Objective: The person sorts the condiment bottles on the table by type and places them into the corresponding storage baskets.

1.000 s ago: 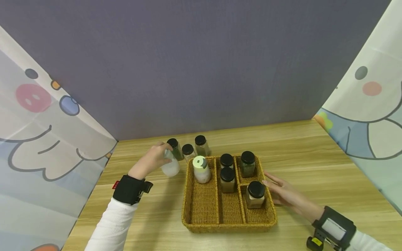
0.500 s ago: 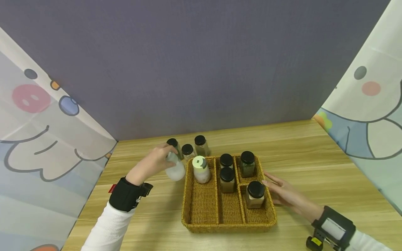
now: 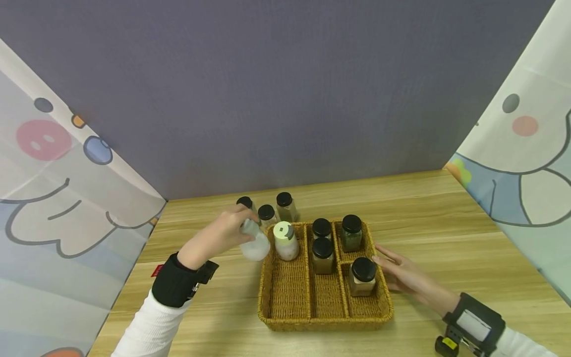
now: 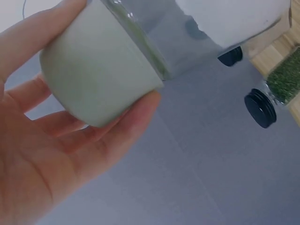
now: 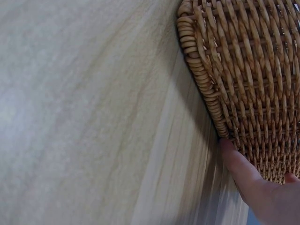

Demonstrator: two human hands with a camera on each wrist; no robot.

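My left hand (image 3: pixel 220 233) grips a clear seasoning jar (image 3: pixel 256 248) with white contents, up beside the basket's left rim. Thumb and fingers wrap round its pale green cap (image 4: pixel 96 65) in the left wrist view. The divided wicker basket (image 3: pixel 290 321) stands on the table. My right hand (image 3: pixel 412 277) rests against the basket's right side; in the right wrist view, a fingertip touches the lower edge of the woven wall (image 5: pixel 253 84). Inside the left compartment, at the back, stands a similar jar (image 3: pixel 286 243) with a pale green lid.
Two black-lidded jars (image 3: pixel 323 258) share the middle compartment. One with green contents (image 3: pixel 352 235) fills the back right compartment, another (image 3: pixel 363 277) the front right one. Behind the basket's left corner several black-lidded jars (image 3: pixel 286 208) stand on the wooden table (image 3: pixel 446 223). A grey wall (image 3: pixel 285 99) rises behind.
My left hand has carried the green-capped jar rightward and slightly nearer, up to the basket's left rim. The right hand and the basket have stayed in place.
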